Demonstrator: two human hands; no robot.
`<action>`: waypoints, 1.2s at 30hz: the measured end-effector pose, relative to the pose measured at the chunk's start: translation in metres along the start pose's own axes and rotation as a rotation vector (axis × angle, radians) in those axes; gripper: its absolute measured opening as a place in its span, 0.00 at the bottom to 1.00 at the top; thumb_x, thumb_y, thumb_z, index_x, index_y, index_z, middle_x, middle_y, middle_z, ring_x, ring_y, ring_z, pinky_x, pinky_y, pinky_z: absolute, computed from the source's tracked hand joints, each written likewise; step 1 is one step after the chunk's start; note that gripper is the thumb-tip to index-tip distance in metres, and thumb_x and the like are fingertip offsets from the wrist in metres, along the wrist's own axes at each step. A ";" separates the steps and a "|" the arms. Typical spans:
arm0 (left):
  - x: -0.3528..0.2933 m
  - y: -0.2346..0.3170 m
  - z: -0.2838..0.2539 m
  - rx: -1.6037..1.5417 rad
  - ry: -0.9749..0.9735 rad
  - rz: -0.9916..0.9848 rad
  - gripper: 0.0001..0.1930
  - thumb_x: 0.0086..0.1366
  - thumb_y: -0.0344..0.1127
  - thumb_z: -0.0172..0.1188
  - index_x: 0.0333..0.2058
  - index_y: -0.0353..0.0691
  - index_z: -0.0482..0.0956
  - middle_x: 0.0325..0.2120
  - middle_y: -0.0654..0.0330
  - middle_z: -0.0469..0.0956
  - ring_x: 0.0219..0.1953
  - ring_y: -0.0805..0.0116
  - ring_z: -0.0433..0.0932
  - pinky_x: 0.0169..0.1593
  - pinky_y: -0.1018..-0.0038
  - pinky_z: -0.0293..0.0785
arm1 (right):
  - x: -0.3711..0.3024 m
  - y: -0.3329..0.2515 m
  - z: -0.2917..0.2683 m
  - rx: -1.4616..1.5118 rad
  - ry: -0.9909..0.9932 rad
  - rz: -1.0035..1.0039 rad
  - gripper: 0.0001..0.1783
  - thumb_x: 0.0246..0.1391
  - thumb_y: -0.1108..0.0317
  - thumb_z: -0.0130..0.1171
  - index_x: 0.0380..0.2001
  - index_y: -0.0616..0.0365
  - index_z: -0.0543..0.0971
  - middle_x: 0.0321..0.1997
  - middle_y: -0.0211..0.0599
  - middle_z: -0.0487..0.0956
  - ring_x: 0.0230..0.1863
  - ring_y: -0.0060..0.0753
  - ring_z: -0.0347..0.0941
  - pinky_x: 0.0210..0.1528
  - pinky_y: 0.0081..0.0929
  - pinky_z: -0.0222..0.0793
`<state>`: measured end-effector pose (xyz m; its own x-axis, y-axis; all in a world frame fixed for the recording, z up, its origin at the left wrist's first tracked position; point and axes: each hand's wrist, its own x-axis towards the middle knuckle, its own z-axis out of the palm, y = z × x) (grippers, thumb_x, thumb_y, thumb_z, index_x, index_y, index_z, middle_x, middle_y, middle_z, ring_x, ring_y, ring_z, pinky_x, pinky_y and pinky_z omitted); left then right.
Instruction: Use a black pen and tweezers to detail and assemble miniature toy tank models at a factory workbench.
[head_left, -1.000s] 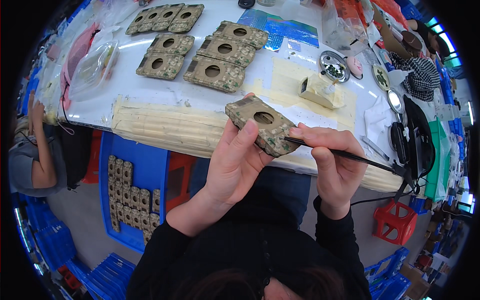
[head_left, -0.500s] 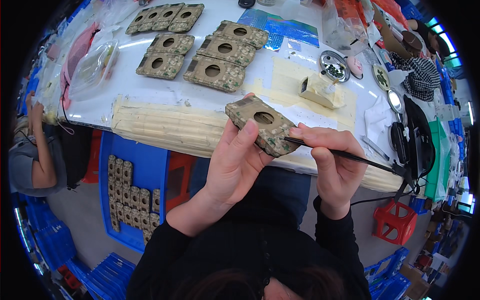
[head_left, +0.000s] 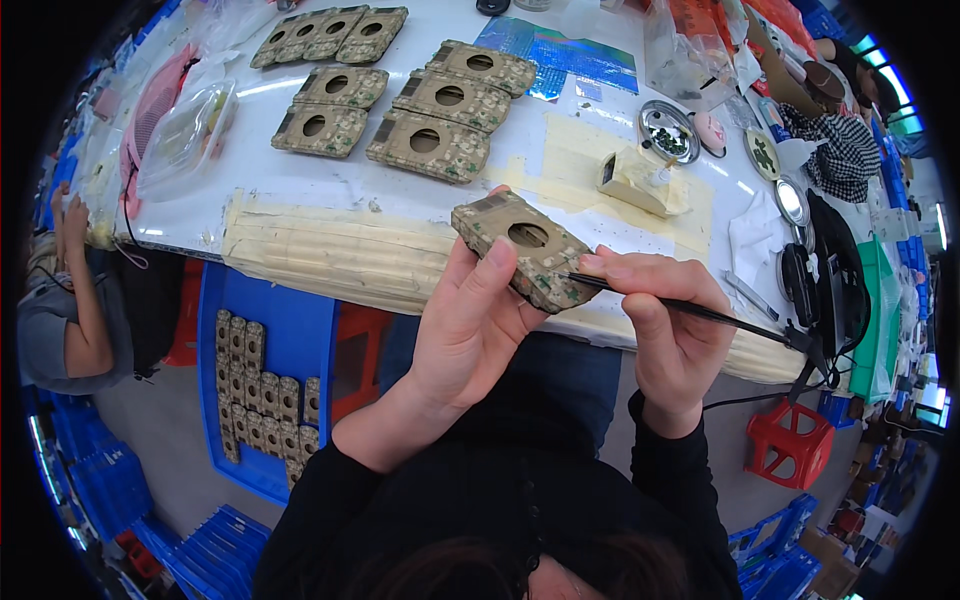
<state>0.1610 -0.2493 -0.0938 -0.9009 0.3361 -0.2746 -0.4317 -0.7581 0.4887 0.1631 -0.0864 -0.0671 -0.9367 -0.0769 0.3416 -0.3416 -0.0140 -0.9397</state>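
Observation:
A camouflage-painted toy tank hull (head_left: 484,220) with a round hole in its top is held above the table's front edge. My left hand (head_left: 450,335) grips it from below, thumb on the near side. In my right hand (head_left: 680,325) is a pair of slim black tweezers (head_left: 725,319), pinched between thumb and fingers. Their tip touches the hull's right end, where small green marks show. My right fingertips also rest close against that end. Whether the tip holds any small part is too fine to make out.
More camouflage hulls (head_left: 410,155) stand in groups on the white table. A blue tray (head_left: 265,455) at lower left bears several rows of them. Dark green bits lie in a round metal dish (head_left: 668,118), near a taped block (head_left: 640,183). Another person's arm (head_left: 88,310) is at left.

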 end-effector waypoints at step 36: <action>0.001 0.000 0.000 -0.014 0.013 -0.012 0.26 0.71 0.47 0.39 0.62 0.43 0.52 0.54 0.52 0.66 0.57 0.63 0.68 0.59 0.65 0.67 | 0.001 0.001 -0.002 0.011 -0.001 -0.033 0.08 0.52 0.77 0.58 0.36 0.68 0.76 0.36 0.45 0.80 0.43 0.37 0.77 0.53 0.37 0.70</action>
<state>0.1597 -0.2487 -0.0939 -0.8951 0.3375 -0.2912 -0.4414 -0.7621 0.4737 0.1618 -0.0848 -0.0677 -0.9250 -0.0773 0.3720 -0.3710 -0.0277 -0.9282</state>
